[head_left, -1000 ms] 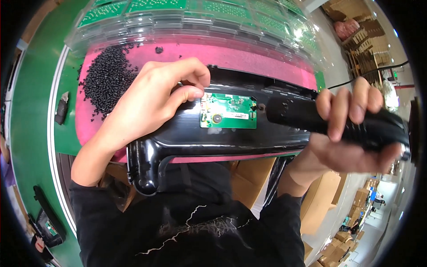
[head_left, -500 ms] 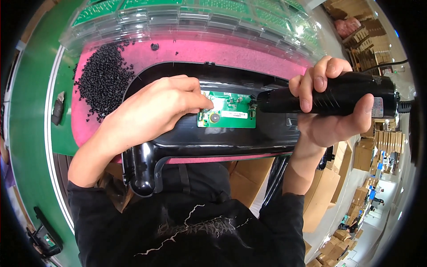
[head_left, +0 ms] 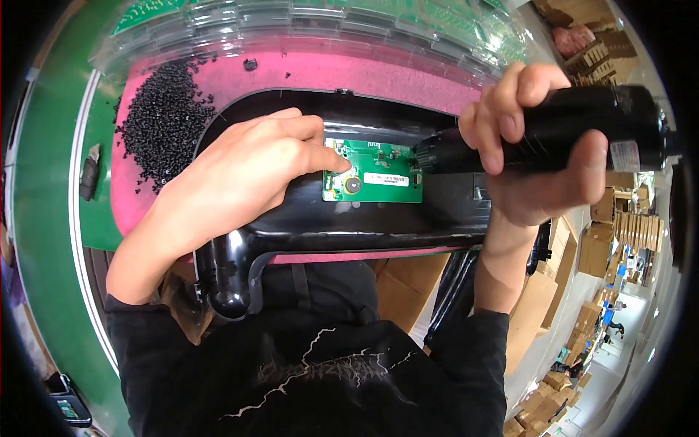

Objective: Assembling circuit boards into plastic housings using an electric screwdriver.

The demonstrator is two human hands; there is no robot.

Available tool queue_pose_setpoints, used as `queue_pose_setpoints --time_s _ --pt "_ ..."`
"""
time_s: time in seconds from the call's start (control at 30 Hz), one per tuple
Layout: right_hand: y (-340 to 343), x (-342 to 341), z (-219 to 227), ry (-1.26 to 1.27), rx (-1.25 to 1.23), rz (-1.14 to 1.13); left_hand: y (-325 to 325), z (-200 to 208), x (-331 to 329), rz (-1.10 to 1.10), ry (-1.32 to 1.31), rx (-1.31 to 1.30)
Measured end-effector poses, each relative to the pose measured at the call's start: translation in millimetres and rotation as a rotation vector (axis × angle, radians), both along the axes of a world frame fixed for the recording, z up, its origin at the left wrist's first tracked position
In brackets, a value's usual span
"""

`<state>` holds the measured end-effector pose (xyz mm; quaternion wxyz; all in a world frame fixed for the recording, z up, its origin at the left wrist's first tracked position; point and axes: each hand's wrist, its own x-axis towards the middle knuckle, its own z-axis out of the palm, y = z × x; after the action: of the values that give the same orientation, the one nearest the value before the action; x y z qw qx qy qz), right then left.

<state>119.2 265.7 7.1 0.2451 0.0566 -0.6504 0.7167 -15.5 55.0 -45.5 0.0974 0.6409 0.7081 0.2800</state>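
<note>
We had the green PCB [head_left: 378,164] lying in the blk shell [head_left: 364,226], L hand [head_left: 255,160] on it, R hand [head_left: 535,193] on the driver [head_left: 582,124].
R fingers were wrapped round the driver's body, its nose by the PCB's R edge; couldn't tell if they touched. L fingers were curled, index tip at the PCB's L end; thumb hidden, so couldn't tell if we pinched anything. See-through trays [head_left: 306,36] walled off the far side; heap of small blk parts [head_left: 164,120] sat just L of the shell. Strip of pink mat [head_left: 349,73] ran betw. shell & trays, w/ a loose blk piece [head_left: 250,65] on it. Shell's near L corner stuck out past the mat's near edge; cardboard box [head_left: 411,288] below.
</note>
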Motion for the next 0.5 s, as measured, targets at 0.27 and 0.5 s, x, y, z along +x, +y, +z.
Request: queue_pose_setpoints --time_s 0.27,0.5 --pt "-27.8 23.5 24.5 0.351 -0.298 0.08 9.1 8.2 -3.7 -0.089 -0.255 0.303" --pt "-53.0 16.3 26.6 0.53 -0.316 0.054 4.0 10.5 -4.5 -0.174 -0.345 0.512"
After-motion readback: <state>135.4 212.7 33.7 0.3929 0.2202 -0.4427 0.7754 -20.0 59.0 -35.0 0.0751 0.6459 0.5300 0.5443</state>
